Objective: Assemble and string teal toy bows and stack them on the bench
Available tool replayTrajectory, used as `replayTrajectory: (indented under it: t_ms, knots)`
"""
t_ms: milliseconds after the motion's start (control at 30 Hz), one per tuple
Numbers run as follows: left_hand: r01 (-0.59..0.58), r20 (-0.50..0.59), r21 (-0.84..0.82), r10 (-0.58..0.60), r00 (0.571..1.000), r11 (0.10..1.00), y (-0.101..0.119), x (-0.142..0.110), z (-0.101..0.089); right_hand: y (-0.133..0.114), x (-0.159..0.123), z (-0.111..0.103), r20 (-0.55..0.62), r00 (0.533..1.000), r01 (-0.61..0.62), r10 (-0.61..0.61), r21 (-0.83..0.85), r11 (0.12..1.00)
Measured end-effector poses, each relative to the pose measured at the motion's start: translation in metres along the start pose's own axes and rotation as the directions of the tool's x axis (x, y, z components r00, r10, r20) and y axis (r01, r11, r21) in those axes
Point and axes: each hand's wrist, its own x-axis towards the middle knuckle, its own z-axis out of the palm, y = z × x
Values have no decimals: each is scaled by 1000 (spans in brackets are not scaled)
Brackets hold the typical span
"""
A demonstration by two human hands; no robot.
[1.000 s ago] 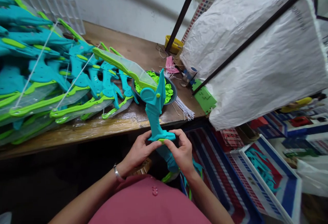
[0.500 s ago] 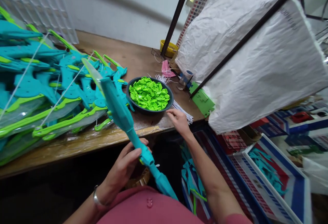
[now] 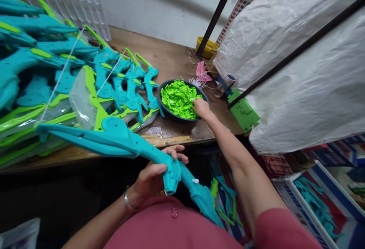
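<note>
A teal plastic toy bow (image 3: 125,142) with a lime-green limb lies slantwise across my front. My left hand (image 3: 159,169) is closed around its middle grip, thumb on the near side and fingertips showing beyond. A small white peg (image 3: 195,181) sticks out of the bow right of that hand. My right hand (image 3: 201,108) is inside the right edge of a dark bowl (image 3: 178,118), its fingers pinched among small lime-green plastic pieces (image 3: 179,99). Its fingertips are partly hidden, with a green piece at them.
Several finished-looking teal and green toy bows (image 3: 57,55) with white strings are heaped on the wooden table (image 3: 159,57) at left. Beyond the bowl lie white ties (image 3: 196,83), a pink cloth (image 3: 202,72) and a green block (image 3: 243,110). A white sack (image 3: 296,62) hangs at right.
My right hand has moved from the table edge beside the bowl into the green pieces. The bow in my left hand has turned, its far end swinging left and down. The view has shifted.
</note>
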Motion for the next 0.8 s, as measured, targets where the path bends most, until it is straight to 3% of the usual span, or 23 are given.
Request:
replayTrajectory:
  t_ms: [133, 233, 300, 400, 500, 600, 700, 800]
  knots:
    - [17, 32, 3, -17, 999, 1000, -2, -6, 1, -3, -5, -7, -83, 996, 24, -17, 83, 996]
    - [6, 43, 14, -7, 999, 1000, -4, -8, -3, -11, -27, -16, -192, 981, 74, -38, 183, 980]
    - [19, 43, 14, -20, 999, 1000, -8, -10, -8, -20, -57, -21, -225, 972, 118, -63, 243, 963]
    - [62, 36, 13, -63, 997, 998, -15, -15, -17, -33, -127, -27, -228, 968, 190, -104, 399, 897]
    - [119, -7, 62, -119, 993, 991, -21, -23, -25, -46, -212, -27, -182, 982, 179, -56, 786, 591]
    - [230, -53, 232, -224, 973, 945, -26, -30, -31, -58, -283, -18, 7, 1000, -11, 12, 929, 370]
    - [315, -42, 383, -324, 945, 869, -33, -34, -36, -69, -324, 0, 180, 980, -196, 88, 953, 230]
    - [307, -38, 497, -333, 942, 811, -41, -37, -38, -75, -341, 22, 256, 958, -271, 129, 955, 121]
